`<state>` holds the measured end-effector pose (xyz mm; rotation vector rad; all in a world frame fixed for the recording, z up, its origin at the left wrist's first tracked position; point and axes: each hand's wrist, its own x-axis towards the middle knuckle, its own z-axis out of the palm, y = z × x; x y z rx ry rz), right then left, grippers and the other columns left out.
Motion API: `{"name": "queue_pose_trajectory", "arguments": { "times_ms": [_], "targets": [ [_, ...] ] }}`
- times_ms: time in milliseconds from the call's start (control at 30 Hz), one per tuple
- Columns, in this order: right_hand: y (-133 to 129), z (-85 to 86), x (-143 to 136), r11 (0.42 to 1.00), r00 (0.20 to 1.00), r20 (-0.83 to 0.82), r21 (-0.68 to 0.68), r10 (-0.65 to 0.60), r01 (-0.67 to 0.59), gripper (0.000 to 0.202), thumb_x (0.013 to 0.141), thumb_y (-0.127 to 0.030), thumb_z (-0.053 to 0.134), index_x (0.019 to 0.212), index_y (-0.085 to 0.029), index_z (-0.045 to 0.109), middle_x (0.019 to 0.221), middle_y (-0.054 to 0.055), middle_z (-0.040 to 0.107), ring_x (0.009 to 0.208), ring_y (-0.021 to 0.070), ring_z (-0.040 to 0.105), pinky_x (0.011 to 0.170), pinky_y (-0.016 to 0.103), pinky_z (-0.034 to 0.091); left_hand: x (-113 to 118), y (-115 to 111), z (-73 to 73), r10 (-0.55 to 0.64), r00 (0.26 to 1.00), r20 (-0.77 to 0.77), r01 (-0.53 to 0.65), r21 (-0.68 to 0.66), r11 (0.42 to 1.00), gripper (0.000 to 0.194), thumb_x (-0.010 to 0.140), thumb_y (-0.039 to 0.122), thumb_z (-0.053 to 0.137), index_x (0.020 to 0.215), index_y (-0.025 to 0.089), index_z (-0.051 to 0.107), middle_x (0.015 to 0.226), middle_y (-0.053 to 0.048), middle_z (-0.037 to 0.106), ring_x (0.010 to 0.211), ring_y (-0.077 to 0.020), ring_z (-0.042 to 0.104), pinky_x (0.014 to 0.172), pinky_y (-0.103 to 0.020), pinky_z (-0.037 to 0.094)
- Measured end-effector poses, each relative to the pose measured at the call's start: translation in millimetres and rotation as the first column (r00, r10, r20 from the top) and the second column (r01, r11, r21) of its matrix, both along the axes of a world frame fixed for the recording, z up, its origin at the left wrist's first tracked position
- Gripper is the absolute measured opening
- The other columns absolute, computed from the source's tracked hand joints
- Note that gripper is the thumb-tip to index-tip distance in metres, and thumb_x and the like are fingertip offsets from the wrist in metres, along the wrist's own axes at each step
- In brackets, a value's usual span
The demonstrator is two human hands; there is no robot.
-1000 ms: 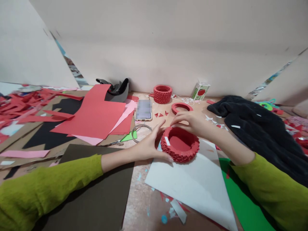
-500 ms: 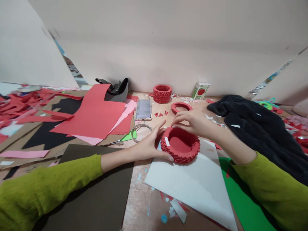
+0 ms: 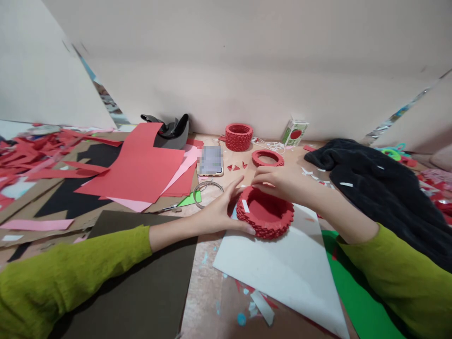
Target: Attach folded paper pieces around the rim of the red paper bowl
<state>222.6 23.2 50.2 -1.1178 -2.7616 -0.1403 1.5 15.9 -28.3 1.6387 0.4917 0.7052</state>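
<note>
A round red paper bowl (image 3: 266,230) with a jagged, layered wall is tilted over a white sheet (image 3: 278,278). My left hand (image 3: 228,209) grips its left side, thumb at the front and fingers behind. At the bowl's far rim is my right hand (image 3: 278,181), fingers bent and pressed together; whether a small piece is between them is hidden. A short white strip (image 3: 245,205) lies on the bowl's left rim. Behind stand a red ring (image 3: 267,158) and a taller red cylinder (image 3: 239,137). Small red triangles (image 3: 236,167) lie beside the ring.
A phone (image 3: 211,161), a metal hoop (image 3: 195,194) and scissors (image 3: 171,207) lie left of the bowl. Red sheets (image 3: 141,174) cover cardboard farther left. Dark cloth (image 3: 374,188) lies right, near a small box (image 3: 294,133). A green sheet (image 3: 367,301) is under my right sleeve.
My right hand has shifted slightly along the bowl's far rim, its fingers bent lower. My left hand and the bowl have hardly moved.
</note>
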Motion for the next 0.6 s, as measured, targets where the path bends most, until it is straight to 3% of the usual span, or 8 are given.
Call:
{"name": "queue_pose_trajectory", "arguments": {
  "times_ms": [167,300,400,600],
  "targets": [
    [3.4,2.8,2.0,0.990,0.989,-0.147,-0.140,0.011,-0.032,0.024,0.095,-0.018,0.049,0.084,-0.016,0.070,0.092,0.008,0.067,0.074,0.0158,0.059,0.067,0.028,0.044,0.2,-1.1,2.0,-0.003,1.000,-0.002,0.003,0.001,1.000,0.121,0.062,0.024,0.088,0.154,0.036,0.011,0.156,-0.014,0.032,0.144,-0.0338,0.031,0.117,-0.057,0.024],
    [2.4,6.2,2.4,0.964,0.948,-0.303,-0.265,-0.094,0.011,0.020,0.094,-0.026,0.052,0.088,-0.017,0.070,0.088,0.005,0.069,0.074,0.0159,0.059,0.067,0.028,0.043,0.6,-1.7,4.0,-0.008,1.000,0.004,0.008,0.002,1.000,0.120,0.062,0.024,0.088,0.154,0.035,0.011,0.156,-0.014,0.031,0.144,-0.0345,0.030,0.117,-0.057,0.025],
    [1.1,6.4,0.9,0.919,0.897,-0.374,-0.385,-0.234,0.080,0.018,0.090,-0.029,0.057,0.087,-0.019,0.070,0.083,0.003,0.070,0.072,0.0156,0.059,0.065,0.028,0.044,0.5,-1.5,4.1,-0.010,1.000,0.002,0.010,0.000,1.000,0.121,0.062,0.023,0.088,0.154,0.034,0.010,0.157,-0.015,0.030,0.144,-0.0347,0.030,0.117,-0.057,0.024],
    [0.2,4.8,-1.4,0.801,0.810,-0.427,-0.593,-0.402,0.085,0.016,0.084,-0.033,0.063,0.085,-0.019,0.073,0.088,0.004,0.073,0.080,0.0182,0.064,0.070,0.030,0.048,-1.1,-0.9,2.7,0.002,1.000,-0.015,-0.002,0.012,1.000,0.124,0.060,0.025,0.088,0.155,0.034,0.009,0.158,-0.015,0.027,0.145,-0.0354,0.028,0.118,-0.058,0.023]
  ]
}}
